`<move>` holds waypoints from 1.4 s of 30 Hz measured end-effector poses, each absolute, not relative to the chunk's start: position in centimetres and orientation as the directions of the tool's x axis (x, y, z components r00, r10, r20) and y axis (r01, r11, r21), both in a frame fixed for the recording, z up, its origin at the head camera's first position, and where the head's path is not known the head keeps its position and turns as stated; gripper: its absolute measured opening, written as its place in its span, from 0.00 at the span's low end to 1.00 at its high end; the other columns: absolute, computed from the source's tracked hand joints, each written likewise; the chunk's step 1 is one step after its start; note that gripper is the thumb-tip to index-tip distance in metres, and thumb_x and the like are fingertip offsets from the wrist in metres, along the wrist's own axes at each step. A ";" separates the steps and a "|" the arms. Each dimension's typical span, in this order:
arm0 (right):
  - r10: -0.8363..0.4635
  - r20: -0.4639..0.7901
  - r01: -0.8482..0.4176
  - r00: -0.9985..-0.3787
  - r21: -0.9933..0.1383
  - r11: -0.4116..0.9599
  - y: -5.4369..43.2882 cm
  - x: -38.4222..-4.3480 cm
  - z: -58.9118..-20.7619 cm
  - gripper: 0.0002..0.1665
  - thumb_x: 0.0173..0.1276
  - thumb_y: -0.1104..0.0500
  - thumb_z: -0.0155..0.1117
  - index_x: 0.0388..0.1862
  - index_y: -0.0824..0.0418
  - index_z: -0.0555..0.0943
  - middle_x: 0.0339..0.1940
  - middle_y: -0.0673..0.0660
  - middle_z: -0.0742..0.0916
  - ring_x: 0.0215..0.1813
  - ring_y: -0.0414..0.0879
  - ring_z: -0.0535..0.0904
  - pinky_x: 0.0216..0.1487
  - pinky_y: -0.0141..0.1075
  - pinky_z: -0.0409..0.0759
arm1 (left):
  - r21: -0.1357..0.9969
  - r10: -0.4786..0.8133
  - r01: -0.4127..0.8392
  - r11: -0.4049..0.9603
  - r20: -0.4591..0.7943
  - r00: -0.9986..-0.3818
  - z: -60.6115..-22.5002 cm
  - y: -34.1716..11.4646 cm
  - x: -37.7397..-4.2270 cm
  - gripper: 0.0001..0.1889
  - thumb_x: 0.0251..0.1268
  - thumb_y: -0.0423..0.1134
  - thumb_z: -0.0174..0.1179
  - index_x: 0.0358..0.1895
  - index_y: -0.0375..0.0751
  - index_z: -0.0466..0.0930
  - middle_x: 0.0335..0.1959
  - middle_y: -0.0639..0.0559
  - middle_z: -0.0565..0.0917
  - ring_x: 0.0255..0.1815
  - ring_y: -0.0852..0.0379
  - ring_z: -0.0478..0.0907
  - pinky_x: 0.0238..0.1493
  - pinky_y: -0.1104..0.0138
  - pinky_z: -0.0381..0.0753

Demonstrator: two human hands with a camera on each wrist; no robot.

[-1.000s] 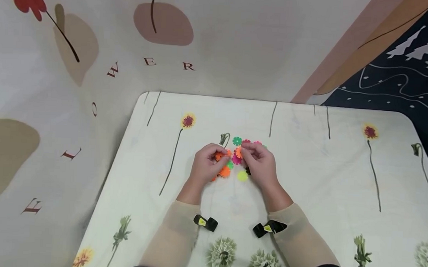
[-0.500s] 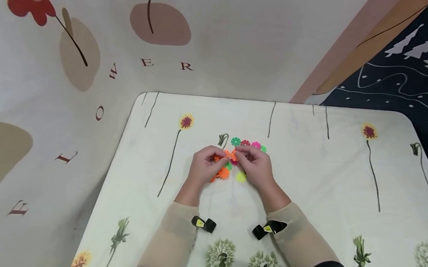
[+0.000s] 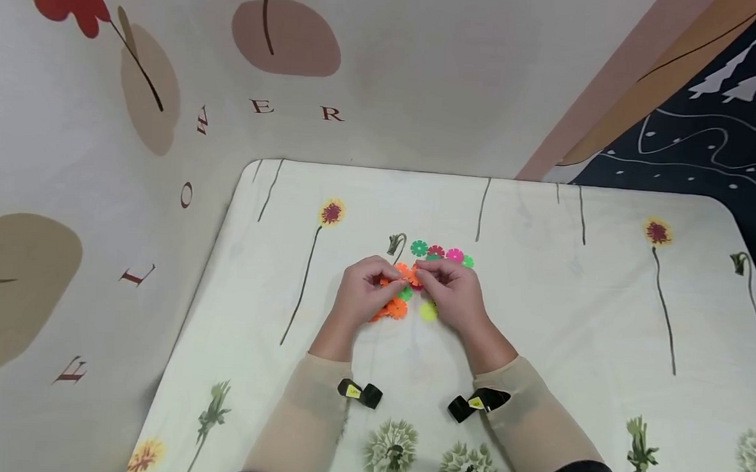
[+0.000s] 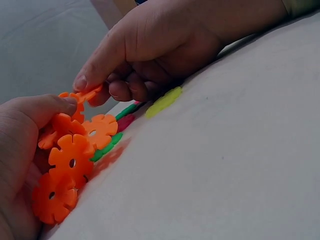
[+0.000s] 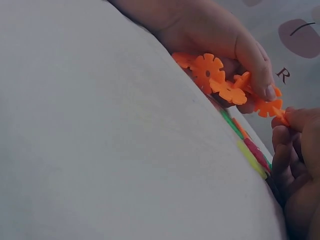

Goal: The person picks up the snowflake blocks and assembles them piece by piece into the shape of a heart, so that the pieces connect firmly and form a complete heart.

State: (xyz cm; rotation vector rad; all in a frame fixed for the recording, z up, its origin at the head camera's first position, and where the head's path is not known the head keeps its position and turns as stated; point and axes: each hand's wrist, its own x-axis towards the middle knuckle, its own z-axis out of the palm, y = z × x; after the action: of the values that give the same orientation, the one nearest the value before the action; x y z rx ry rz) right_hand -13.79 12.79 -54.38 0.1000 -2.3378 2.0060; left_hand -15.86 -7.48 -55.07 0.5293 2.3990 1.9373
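My left hand (image 3: pixel 360 291) pinches a chain of interlocked orange notched flower discs (image 4: pixel 72 160), several of which hang below its thumb in the left wrist view. Opposite it, my right hand (image 3: pixel 456 294) holds one more orange flower disc (image 5: pixel 282 117) between thumb and fingertips. That disc meets the top end of the chain, edge against edge, with both sets of fingertips close together. The right hand's other fingers curl loosely under the thumb. Part of the chain is hidden behind the left hand in the head view.
Loose discs lie around the hands on the flower-printed tablecloth (image 3: pixel 569 305): a green disc (image 3: pixel 418 248), a red disc (image 3: pixel 436 251), a pink disc (image 3: pixel 455 255) and a yellow-green disc (image 3: pixel 428 311). A printed fabric wall (image 3: pixel 420 105) rises behind the table.
The right hand has moved slightly left with its orange disc, bringing it up to the chain in the left hand. The left hand has stayed nearly in place.
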 end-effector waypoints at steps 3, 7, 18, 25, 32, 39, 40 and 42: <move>-0.032 0.075 -0.079 -0.997 -0.985 0.151 12.8 -13.8 -54.4 0.09 0.73 0.66 0.74 0.49 0.67 0.91 0.40 0.62 0.92 0.29 0.50 0.85 0.33 0.28 0.86 | 0.952 0.281 0.259 0.161 0.207 -0.937 -55.0 -7.5 -15.9 0.05 0.63 0.28 0.77 0.34 0.39 0.91 0.35 0.50 0.87 0.35 0.53 0.78 0.35 0.71 0.80; -0.048 0.068 -0.075 -0.997 -0.986 0.151 12.8 -13.8 -54.4 0.10 0.73 0.67 0.74 0.50 0.68 0.91 0.40 0.62 0.92 0.28 0.50 0.85 0.33 0.29 0.86 | 0.954 0.292 0.263 0.147 0.212 -0.933 -55.1 -7.5 -15.9 0.05 0.63 0.27 0.76 0.33 0.39 0.90 0.34 0.49 0.87 0.35 0.53 0.78 0.35 0.71 0.80; -0.034 0.111 -0.115 -0.993 -0.974 0.196 12.7 -14.1 -54.8 0.11 0.74 0.65 0.73 0.53 0.65 0.91 0.42 0.58 0.93 0.35 0.45 0.86 0.37 0.28 0.86 | 0.936 0.315 0.255 0.243 0.172 -0.933 -55.0 -7.4 -16.1 0.09 0.66 0.32 0.75 0.45 0.39 0.86 0.40 0.51 0.86 0.39 0.54 0.79 0.42 0.68 0.82; -0.045 0.172 -0.177 -0.984 -0.962 0.206 12.7 -14.0 -55.2 0.11 0.72 0.64 0.75 0.51 0.63 0.92 0.47 0.57 0.93 0.49 0.48 0.89 0.51 0.28 0.86 | 0.946 0.354 0.182 0.267 0.080 -0.932 -54.9 -7.6 -15.9 0.13 0.72 0.37 0.71 0.57 0.45 0.87 0.46 0.54 0.89 0.49 0.55 0.83 0.53 0.62 0.86; 0.187 0.370 -0.293 -0.910 -0.893 0.340 13.1 -14.2 -55.1 0.07 0.75 0.64 0.71 0.47 0.66 0.91 0.41 0.57 0.90 0.39 0.47 0.80 0.41 0.28 0.79 | 0.959 0.324 0.155 0.238 0.072 -0.943 -54.9 -7.5 -15.9 0.12 0.74 0.35 0.69 0.56 0.43 0.87 0.44 0.52 0.87 0.46 0.52 0.82 0.47 0.66 0.86; 0.284 0.316 -0.051 -0.905 -0.745 0.665 14.3 -15.0 -54.8 0.16 0.73 0.59 0.65 0.54 0.64 0.88 0.54 0.63 0.83 0.60 0.62 0.73 0.59 0.58 0.68 | 0.968 0.274 0.134 0.213 0.072 -0.959 -54.8 -7.4 -15.9 0.11 0.74 0.34 0.64 0.55 0.42 0.87 0.40 0.50 0.84 0.36 0.52 0.78 0.31 0.70 0.82; 0.299 0.255 0.025 -0.920 -0.722 0.692 14.5 -15.0 -54.6 0.20 0.73 0.56 0.65 0.59 0.64 0.86 0.58 0.64 0.82 0.62 0.63 0.71 0.61 0.61 0.66 | 0.971 0.269 0.129 0.203 0.071 -0.960 -54.7 -7.4 -15.8 0.11 0.74 0.33 0.63 0.55 0.41 0.87 0.39 0.50 0.83 0.34 0.51 0.78 0.30 0.70 0.81; 0.332 0.143 0.158 -0.933 -0.664 0.731 14.9 -15.1 -54.4 0.28 0.73 0.51 0.64 0.66 0.64 0.82 0.63 0.66 0.79 0.66 0.65 0.68 0.64 0.65 0.63 | 0.976 0.258 0.114 0.185 0.063 -0.964 -54.6 -7.4 -15.8 0.12 0.74 0.31 0.61 0.56 0.41 0.87 0.38 0.49 0.83 0.30 0.51 0.76 0.26 0.70 0.79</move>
State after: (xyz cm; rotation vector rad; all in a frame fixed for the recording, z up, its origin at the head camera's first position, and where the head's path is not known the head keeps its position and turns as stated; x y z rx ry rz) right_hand -15.15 14.88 -54.37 -0.3867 -2.6826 0.9954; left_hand -15.80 -7.38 -54.63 0.3672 2.3270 1.8992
